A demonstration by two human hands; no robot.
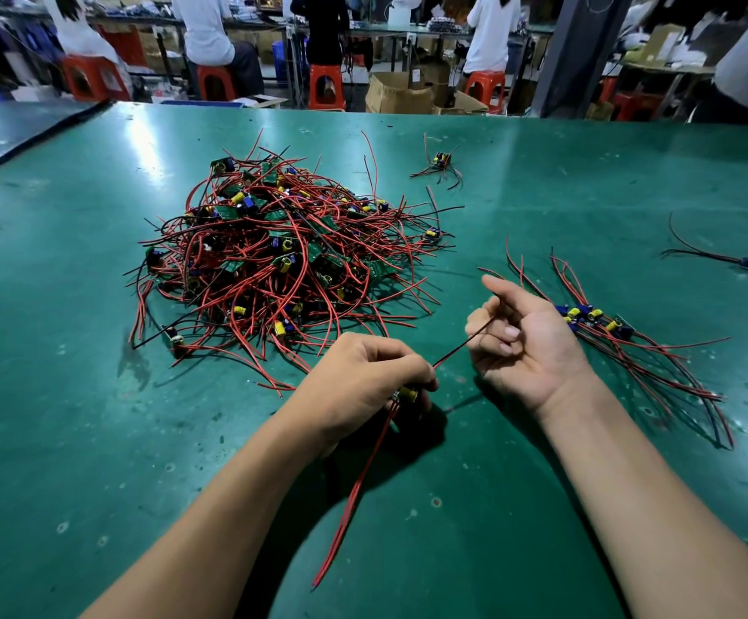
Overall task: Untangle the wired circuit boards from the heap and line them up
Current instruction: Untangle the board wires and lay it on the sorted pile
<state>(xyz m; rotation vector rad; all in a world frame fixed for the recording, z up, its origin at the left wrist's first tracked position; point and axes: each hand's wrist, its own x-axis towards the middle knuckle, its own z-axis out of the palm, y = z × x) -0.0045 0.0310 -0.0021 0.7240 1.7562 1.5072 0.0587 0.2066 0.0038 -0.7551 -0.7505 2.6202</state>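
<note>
From my remote seat I see the left hand [372, 377] curled tight round a small circuit board [407, 394], of which only a yellow capacitor peeks out, and its red wires [354, 493] hang toward the camera. A black wire [465, 346] runs from that fist up to the right hand [523, 341], palm up with fingers curled. It seems to pinch the wire's end between thumb and forefinger, though that spot is blurred. The tangled heap [282, 252] sits on the green table [95, 440] just beyond the left hand, and a row of sorted boards [595, 319] lies just beside the right hand. One stray board [442, 160] rests farther back.
</note>
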